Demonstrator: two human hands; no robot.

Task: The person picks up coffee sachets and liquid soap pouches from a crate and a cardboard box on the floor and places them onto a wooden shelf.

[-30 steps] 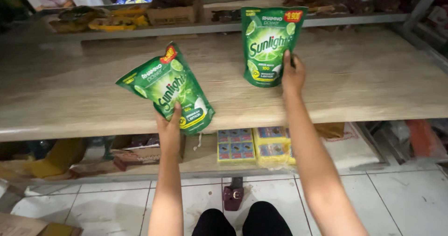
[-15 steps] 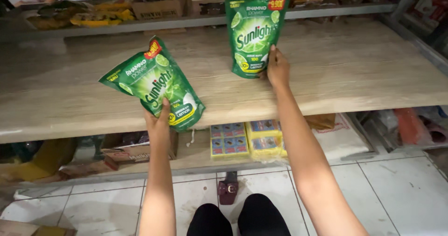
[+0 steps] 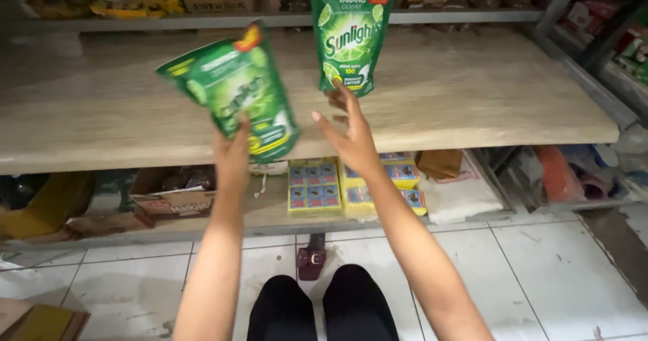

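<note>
One pouch (image 3: 349, 34) stands upright on the far part of the wooden shelf (image 3: 472, 91). Left of it and nearer, a second pouch (image 3: 233, 88) is tilted above the shelf, with the left hand (image 3: 231, 155) under its near end. The right hand (image 3: 349, 135) is between the two pouches — just before the standing one. Below the shelf, on a lower board, sponge packs (image 3: 314, 187) lie, and a cardboard box (image 3: 169, 196) lies left of them.

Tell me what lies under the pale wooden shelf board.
Under the pale wooden shelf board, a lower shelf holds yellow-and-blue sponge packs, a brown cardboard box and a white bag. The tilted green pouch in the left hand covers part of that row.
</note>
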